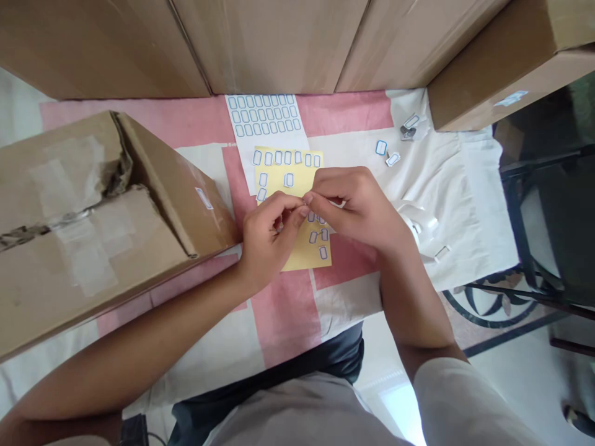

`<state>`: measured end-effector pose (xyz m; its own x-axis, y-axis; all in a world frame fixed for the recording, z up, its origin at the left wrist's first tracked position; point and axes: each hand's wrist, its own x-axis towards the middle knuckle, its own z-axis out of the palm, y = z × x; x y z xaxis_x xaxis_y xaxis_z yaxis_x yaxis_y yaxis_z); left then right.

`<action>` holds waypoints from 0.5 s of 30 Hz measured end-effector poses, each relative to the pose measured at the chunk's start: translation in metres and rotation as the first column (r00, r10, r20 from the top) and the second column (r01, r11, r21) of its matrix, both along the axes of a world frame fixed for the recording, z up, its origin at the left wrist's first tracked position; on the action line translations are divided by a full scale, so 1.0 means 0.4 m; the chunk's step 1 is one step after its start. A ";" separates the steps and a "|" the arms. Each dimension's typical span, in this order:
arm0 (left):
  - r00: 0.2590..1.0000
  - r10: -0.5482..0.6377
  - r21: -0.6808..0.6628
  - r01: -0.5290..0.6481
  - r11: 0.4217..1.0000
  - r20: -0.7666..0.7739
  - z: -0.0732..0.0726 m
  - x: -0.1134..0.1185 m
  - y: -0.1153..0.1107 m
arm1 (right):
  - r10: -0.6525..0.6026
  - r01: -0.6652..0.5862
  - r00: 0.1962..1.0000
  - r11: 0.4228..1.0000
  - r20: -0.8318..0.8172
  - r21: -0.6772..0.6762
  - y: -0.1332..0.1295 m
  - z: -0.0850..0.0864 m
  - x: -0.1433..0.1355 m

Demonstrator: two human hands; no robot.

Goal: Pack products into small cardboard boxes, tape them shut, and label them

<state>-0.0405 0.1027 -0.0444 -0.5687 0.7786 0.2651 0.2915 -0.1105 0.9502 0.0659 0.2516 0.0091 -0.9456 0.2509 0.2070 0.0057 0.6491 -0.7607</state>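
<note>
My left hand (pixel 269 238) and my right hand (pixel 356 207) meet at their fingertips, thumbs and forefingers pinched together. Whatever lies between them is too small to make out. Below them is a yellow sheet of paper (pixel 297 260) bearing several small white labels with blue borders, such as a label (pixel 323 253) at its lower right. My hands cover the middle of this sheet. A white sticker sheet (pixel 267 114) printed with rows of blue-edged labels lies beyond, its near part tucked under the yellow paper.
A taped cardboard box (pixel 153 204) stands close on the left, with larger boxes (pixel 274 49) along the back and another (pixel 493 74) at the right. On the cloth (pixel 478 223) lie loose labelled bits (pixel 381 147) and a white plastic object (pixel 425 220) partly behind my right arm.
</note>
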 end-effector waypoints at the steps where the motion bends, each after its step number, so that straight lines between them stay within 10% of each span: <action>1: 1.000 -0.005 -0.003 0.005 1.000 0.006 0.000 0.000 0.000 | -0.006 0.006 1.000 1.000 0.003 -0.003 0.002 0.003 0.001; 15: 0.992 0.018 0.016 -0.020 1.000 0.128 -0.001 -0.003 0.006 | -0.001 0.000 1.000 0.999 -0.019 -0.034 0.015 0.006 0.008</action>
<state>-0.0419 0.1050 -0.0450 -0.6135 0.7634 0.2021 0.1697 -0.1225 0.9779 0.0690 0.2575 0.0116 -0.9415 0.2586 0.2160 -0.0084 0.6228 -0.7823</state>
